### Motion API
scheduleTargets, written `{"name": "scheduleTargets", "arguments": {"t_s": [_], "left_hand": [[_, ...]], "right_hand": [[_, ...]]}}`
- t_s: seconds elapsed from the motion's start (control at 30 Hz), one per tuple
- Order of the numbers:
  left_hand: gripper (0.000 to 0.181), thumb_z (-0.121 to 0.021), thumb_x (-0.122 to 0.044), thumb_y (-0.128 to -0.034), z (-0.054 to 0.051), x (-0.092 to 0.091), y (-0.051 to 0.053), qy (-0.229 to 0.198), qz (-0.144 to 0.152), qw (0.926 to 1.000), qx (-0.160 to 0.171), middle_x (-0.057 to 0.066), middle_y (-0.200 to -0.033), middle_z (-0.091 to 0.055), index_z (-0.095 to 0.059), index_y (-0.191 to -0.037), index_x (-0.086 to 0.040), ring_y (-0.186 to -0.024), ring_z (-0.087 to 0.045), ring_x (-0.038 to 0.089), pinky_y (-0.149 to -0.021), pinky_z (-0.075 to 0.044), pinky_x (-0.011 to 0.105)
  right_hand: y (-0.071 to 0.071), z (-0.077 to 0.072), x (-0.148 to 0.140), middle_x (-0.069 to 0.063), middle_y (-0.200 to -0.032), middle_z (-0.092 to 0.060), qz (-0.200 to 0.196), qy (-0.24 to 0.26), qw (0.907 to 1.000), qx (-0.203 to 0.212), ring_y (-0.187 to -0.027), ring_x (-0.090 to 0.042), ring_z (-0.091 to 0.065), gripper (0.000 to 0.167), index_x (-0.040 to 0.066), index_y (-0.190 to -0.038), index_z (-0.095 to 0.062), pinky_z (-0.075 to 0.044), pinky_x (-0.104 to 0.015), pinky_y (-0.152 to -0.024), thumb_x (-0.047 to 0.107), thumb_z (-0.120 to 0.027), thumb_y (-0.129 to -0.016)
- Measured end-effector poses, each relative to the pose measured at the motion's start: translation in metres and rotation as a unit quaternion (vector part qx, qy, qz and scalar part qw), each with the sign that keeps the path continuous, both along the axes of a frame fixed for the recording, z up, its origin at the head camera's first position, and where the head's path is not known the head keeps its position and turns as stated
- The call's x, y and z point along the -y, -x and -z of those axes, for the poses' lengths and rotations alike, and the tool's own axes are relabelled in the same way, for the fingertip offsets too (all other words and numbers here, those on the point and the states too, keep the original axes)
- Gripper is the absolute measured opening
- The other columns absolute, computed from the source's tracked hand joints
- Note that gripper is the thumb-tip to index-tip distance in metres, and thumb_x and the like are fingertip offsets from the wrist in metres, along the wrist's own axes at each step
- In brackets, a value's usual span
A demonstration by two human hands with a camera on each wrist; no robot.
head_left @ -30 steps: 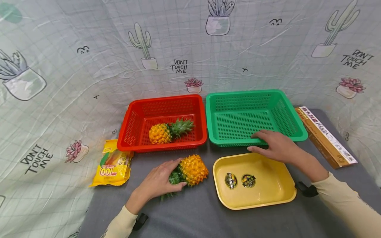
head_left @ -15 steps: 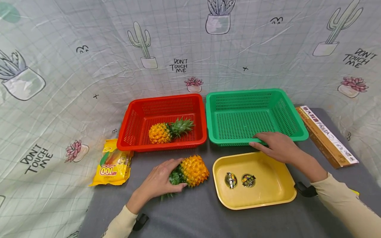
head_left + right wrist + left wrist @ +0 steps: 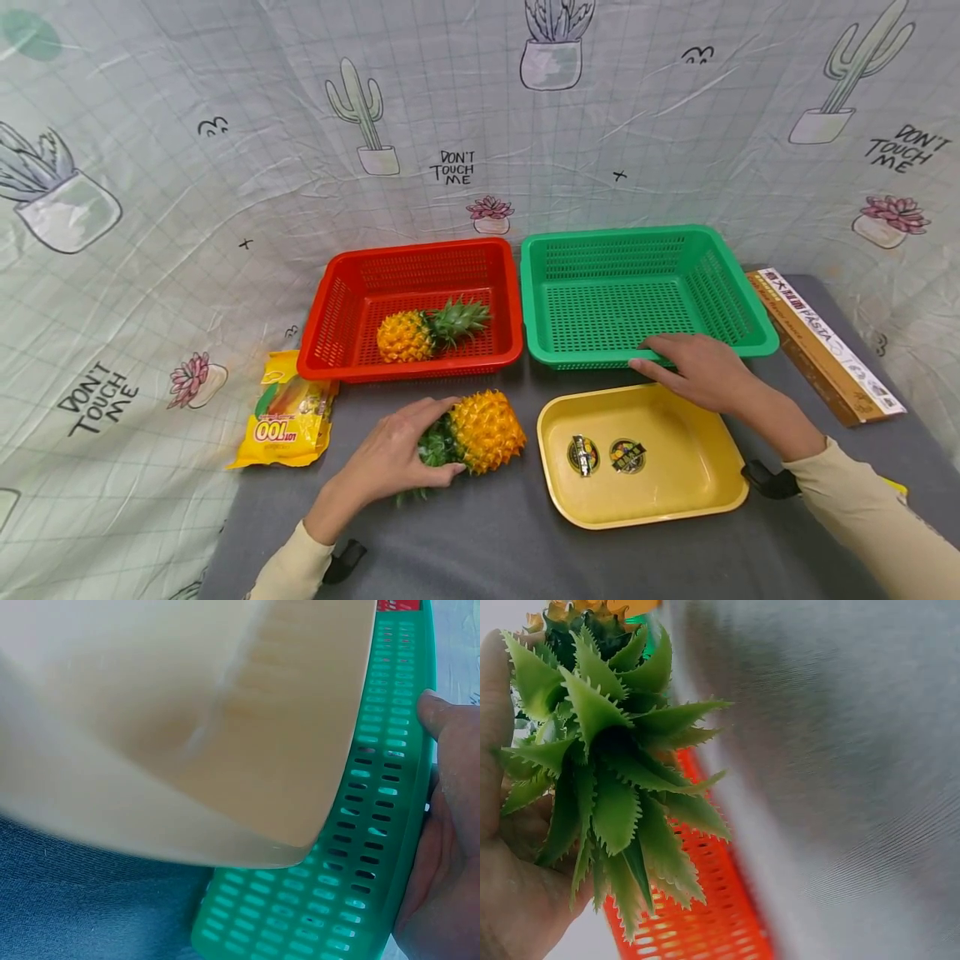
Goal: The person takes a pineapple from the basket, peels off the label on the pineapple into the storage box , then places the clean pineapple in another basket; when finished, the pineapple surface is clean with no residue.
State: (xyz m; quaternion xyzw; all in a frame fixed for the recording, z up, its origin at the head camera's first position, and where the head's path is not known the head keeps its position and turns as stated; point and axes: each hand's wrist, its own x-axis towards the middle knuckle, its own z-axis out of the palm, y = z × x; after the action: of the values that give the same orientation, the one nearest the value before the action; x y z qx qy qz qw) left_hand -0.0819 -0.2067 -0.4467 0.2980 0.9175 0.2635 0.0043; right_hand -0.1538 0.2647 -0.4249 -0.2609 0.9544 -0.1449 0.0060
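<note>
In the head view a yellow-orange pineapple (image 3: 487,432) lies on its side on the grey table, its green crown (image 3: 607,772) towards my left hand. My left hand (image 3: 390,446) curves its thumb and fingers round the crown; leaves hide part of the fingers in the left wrist view. My right hand (image 3: 705,373) holds the near rim of the green basket (image 3: 615,361), thumb on the outer side and fingers over the rim. A second pineapple (image 3: 405,336) lies in the red basket (image 3: 412,369). In front of the green basket stands a yellow tray (image 3: 652,492).
At the far left lies a yellow snack packet (image 3: 285,421). A long pasta box (image 3: 825,350) sits right of the green basket. Behind both baskets hangs a printed cloth (image 3: 600,125). A bit of yellow (image 3: 896,486) shows beyond the right sleeve.
My right thumb has come up from in front of the green basket onto its rim. The left hand has shifted slightly left, showing more of the crown. Both pineapples stay in place.
</note>
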Motion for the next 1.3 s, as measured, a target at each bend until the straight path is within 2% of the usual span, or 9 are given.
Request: {"name": "scheduleTargets", "arguments": {"t_s": [0.13, 0.27, 0.4, 0.5, 0.7, 0.9, 1.03, 1.17, 1.3], "left_hand": [[0.084, -0.088, -0.050, -0.0784, -0.018, 0.000, 0.000, -0.011, 0.024, 0.9994, -0.024, -0.012, -0.120, -0.063, -0.056, -0.152, -0.025, -0.093, -0.060, 0.007, -0.075, -0.055, 0.036], [0.085, -0.089, -0.048, -0.0785, -0.041, -0.002, 0.004, -0.025, 0.048, 0.9974, -0.048, -0.011, -0.118, -0.061, -0.055, -0.153, -0.023, -0.087, -0.056, 0.006, -0.067, -0.051, 0.030], [0.085, -0.088, -0.048, -0.0793, -0.065, -0.004, 0.012, -0.028, 0.059, 0.9947, -0.080, -0.008, -0.124, -0.063, -0.055, -0.153, -0.023, -0.097, -0.060, 0.009, -0.073, -0.055, 0.033], [0.084, -0.088, -0.046, -0.0792, -0.081, -0.004, 0.021, -0.032, 0.061, 0.9926, -0.100, -0.004, -0.130, -0.064, -0.056, -0.153, -0.021, -0.107, -0.063, 0.013, -0.083, -0.058, 0.040], [0.083, -0.088, -0.045, -0.0780, -0.107, 0.000, 0.043, -0.028, 0.051, 0.9902, -0.127, -0.003, -0.132, -0.063, -0.057, -0.151, -0.021, -0.111, -0.063, 0.014, -0.088, -0.058, 0.042], [0.080, -0.087, -0.044, -0.0777, -0.120, 0.009, 0.075, -0.005, 0.050, 0.9847, -0.167, -0.002, -0.124, -0.063, -0.060, -0.147, -0.018, -0.106, -0.060, 0.013, -0.084, -0.055, 0.039], [0.080, -0.089, -0.046, -0.0765, -0.124, 0.013, 0.098, 0.018, 0.041, 0.9810, -0.189, -0.002, -0.116, -0.063, -0.061, -0.146, -0.017, -0.096, -0.057, 0.013, -0.072, -0.053, 0.036], [0.084, -0.091, -0.048, -0.0754, -0.126, 0.018, 0.121, 0.049, 0.025, 0.9783, -0.200, 0.003, -0.117, -0.064, -0.061, -0.147, -0.017, -0.093, -0.059, 0.019, -0.065, -0.051, 0.039], [0.087, -0.092, -0.045, -0.0765, -0.122, 0.025, 0.146, 0.065, 0.010, 0.9797, -0.189, 0.010, -0.131, -0.065, -0.059, -0.151, -0.015, -0.107, -0.064, 0.031, -0.078, -0.056, 0.050]], "right_hand": [[0.000, 0.000, 0.000, -0.024, -0.129, -0.069, 0.001, -0.004, 1.0000, 0.001, -0.112, -0.044, -0.067, 0.047, 0.001, -0.135, -0.067, -0.054, -0.062, -0.088, 0.038, -0.064, -0.107], [0.000, 0.000, 0.001, -0.024, -0.130, -0.069, 0.003, -0.005, 1.0000, 0.001, -0.114, -0.045, -0.067, 0.048, 0.001, -0.135, -0.067, -0.053, -0.062, -0.089, 0.040, -0.062, -0.107], [-0.001, 0.001, 0.000, -0.024, -0.130, -0.068, 0.007, -0.007, 0.9999, 0.002, -0.115, -0.045, -0.066, 0.051, 0.001, -0.136, -0.067, -0.053, -0.063, -0.090, 0.043, -0.061, -0.108], [-0.001, 0.002, 0.000, -0.022, -0.128, -0.070, 0.008, -0.006, 0.9999, -0.003, -0.112, -0.044, -0.067, 0.050, 0.002, -0.134, -0.068, -0.054, -0.062, -0.088, 0.043, -0.061, -0.108], [0.000, 0.004, 0.000, -0.020, -0.124, -0.072, 0.002, -0.001, 0.9999, -0.013, -0.107, -0.041, -0.069, 0.046, 0.002, -0.131, -0.069, -0.055, -0.060, -0.085, 0.042, -0.062, -0.108], [0.001, 0.005, 0.000, -0.020, -0.125, -0.071, 0.005, -0.005, 0.9999, -0.011, -0.109, -0.042, -0.069, 0.046, 0.002, -0.133, -0.069, -0.055, -0.060, -0.085, 0.040, -0.062, -0.107], [0.000, 0.004, 0.000, -0.021, -0.127, -0.070, 0.006, -0.005, 0.9999, -0.010, -0.111, -0.043, -0.068, 0.047, 0.001, -0.134, -0.069, -0.054, -0.061, -0.088, 0.039, -0.063, -0.107], [0.000, 0.003, 0.000, -0.022, -0.127, -0.070, 0.004, -0.003, 0.9999, -0.010, -0.111, -0.044, -0.068, 0.047, 0.000, -0.134, -0.068, -0.054, -0.062, -0.088, 0.039, -0.063, -0.107], [0.001, 0.004, -0.001, -0.020, -0.123, -0.072, 0.003, 0.001, 0.9999, -0.016, -0.106, -0.041, -0.070, 0.045, 0.002, -0.131, -0.069, -0.055, -0.060, -0.085, 0.039, -0.064, -0.107]]}}
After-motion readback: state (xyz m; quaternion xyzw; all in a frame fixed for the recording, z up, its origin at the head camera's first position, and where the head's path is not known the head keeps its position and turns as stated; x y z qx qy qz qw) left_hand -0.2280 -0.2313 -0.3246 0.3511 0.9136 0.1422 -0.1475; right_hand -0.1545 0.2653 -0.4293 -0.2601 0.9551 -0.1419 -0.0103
